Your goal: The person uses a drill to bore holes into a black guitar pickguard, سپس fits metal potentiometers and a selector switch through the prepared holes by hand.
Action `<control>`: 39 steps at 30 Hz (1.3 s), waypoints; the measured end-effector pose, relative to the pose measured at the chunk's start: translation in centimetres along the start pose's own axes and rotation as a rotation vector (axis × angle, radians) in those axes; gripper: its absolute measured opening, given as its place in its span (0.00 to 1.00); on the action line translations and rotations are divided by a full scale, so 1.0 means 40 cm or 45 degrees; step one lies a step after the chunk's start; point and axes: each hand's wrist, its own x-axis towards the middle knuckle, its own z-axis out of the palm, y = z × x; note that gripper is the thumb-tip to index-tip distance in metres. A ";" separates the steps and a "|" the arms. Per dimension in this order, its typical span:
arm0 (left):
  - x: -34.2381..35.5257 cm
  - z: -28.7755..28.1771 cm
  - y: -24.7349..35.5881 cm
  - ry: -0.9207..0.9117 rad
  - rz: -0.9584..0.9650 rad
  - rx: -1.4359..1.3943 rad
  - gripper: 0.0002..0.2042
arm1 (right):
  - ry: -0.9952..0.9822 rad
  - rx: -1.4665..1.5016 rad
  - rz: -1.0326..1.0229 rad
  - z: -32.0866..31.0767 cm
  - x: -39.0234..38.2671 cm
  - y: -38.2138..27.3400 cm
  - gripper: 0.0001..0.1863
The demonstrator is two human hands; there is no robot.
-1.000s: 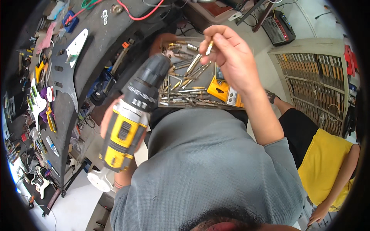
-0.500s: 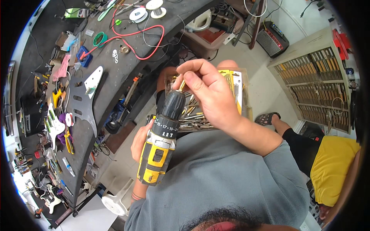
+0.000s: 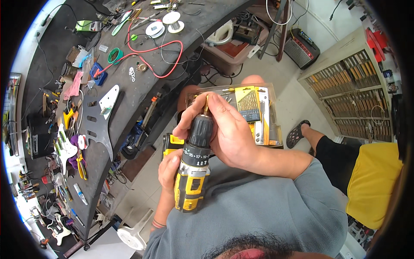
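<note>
My left hand point(image 3: 169, 172) grips a yellow and black cordless drill point(image 3: 192, 183), held with its chuck pointing up and away from me. My right hand point(image 3: 228, 134) curls around the black chuck point(image 3: 199, 131), thumb and index fingertip pinching a gold-coloured bit point(image 3: 207, 104) that stands in it. Below and behind both hands, an open plastic case point(image 3: 271, 88) rests on my lap, holding a yellow bit-set package point(image 3: 248, 101) and metal bits partly hidden by my fingers.
A dark workbench point(image 3: 103, 134) along the left carries cables, spools, tools and guitar pickguards. An amplifier point(image 3: 302, 49) stands behind a wooden file rack point(image 3: 340, 95) at right. A person in yellow point(image 3: 371, 181) sits at my right. A white stool point(image 3: 133, 237) is at lower left.
The drill has risen from a tilted position at left to nearly upright at centre. My right hand has brought the bit down to the chuck and now wraps lower around it.
</note>
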 end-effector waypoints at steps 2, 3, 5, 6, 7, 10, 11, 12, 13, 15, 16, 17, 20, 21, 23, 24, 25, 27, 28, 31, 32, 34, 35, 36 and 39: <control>0.012 0.016 0.007 0.009 0.223 0.140 0.30 | 0.005 -0.006 -0.052 0.006 -0.002 0.004 0.21; 0.018 0.023 0.011 0.022 0.333 0.210 0.29 | 0.029 -0.037 -0.069 0.008 -0.002 0.006 0.20; 0.042 0.038 0.024 0.172 1.017 0.533 0.27 | 0.052 -0.066 -0.086 0.008 0.000 0.011 0.20; 0.037 0.037 0.026 0.203 1.167 0.604 0.26 | 0.051 -0.117 -0.124 0.004 0.003 0.017 0.20; 0.034 0.036 0.028 0.241 1.314 0.671 0.25 | 0.050 -0.169 -0.164 0.003 0.005 0.018 0.20; 0.007 0.019 0.021 0.096 0.683 0.600 0.27 | 0.069 -0.170 -0.142 0.003 0.001 0.017 0.20; 0.004 0.016 0.028 0.062 0.532 0.606 0.28 | 0.071 -0.172 -0.143 0.002 -0.001 0.018 0.20; 0.010 0.009 0.030 -0.019 0.462 0.618 0.28 | 0.069 -0.189 -0.157 -0.001 -0.001 0.020 0.20; 0.010 0.011 0.036 -0.014 0.432 0.610 0.29 | 0.064 -0.206 -0.168 -0.003 -0.001 0.022 0.20; 0.012 0.016 0.047 -0.004 0.372 0.593 0.29 | 0.075 -0.223 -0.155 -0.002 -0.004 0.024 0.20; 0.027 0.011 0.045 -0.047 0.682 0.614 0.16 | 0.088 -0.238 -0.144 -0.002 -0.006 0.025 0.20; 0.036 0.011 0.046 -0.069 0.837 0.622 0.15 | 0.087 -0.238 -0.143 -0.001 -0.007 0.027 0.20; 0.049 0.015 0.055 -0.063 1.063 0.659 0.18 | 0.107 -0.187 -0.128 -0.002 -0.007 0.032 0.21; 0.049 0.016 0.055 -0.054 1.087 0.669 0.18 | 0.102 -0.200 -0.129 -0.003 -0.005 0.032 0.21; 0.048 0.015 0.047 -0.064 1.071 0.660 0.19 | 0.096 -0.213 -0.129 -0.003 -0.002 0.032 0.21; 0.047 0.015 0.043 -0.066 1.065 0.657 0.20 | 0.092 -0.193 -0.112 -0.003 0.000 0.032 0.22; 0.045 0.014 0.038 -0.064 1.045 0.652 0.20 | 0.087 -0.174 -0.093 -0.002 0.001 0.033 0.23; 0.042 0.011 0.032 -0.053 1.024 0.649 0.21 | 0.066 -0.109 -0.069 0.000 0.004 0.037 0.21; 0.040 0.012 0.032 -0.030 1.024 0.645 0.21 | 0.043 -0.043 -0.039 0.003 0.007 0.040 0.19; 0.048 0.015 0.064 -0.025 1.008 0.668 0.23 | -0.033 0.029 0.117 0.009 0.024 0.033 0.12; 0.055 0.016 0.083 -0.036 0.987 0.686 0.24 | -0.083 0.058 0.229 0.003 0.036 0.022 0.10; 0.071 0.011 0.087 -0.068 0.982 0.657 0.27 | -0.197 0.060 0.267 -0.011 0.074 0.018 0.09; 0.063 0.009 0.068 -0.052 0.912 0.608 0.24 | -0.289 0.103 0.289 -0.008 0.091 0.025 0.09; 0.041 0.006 0.015 0.002 0.703 0.451 0.23 | -0.195 0.046 0.303 0.019 0.098 0.037 0.12; 0.015 -0.016 -0.018 0.132 0.159 -0.236 0.20 | -0.264 -0.108 0.339 0.095 0.130 0.059 0.12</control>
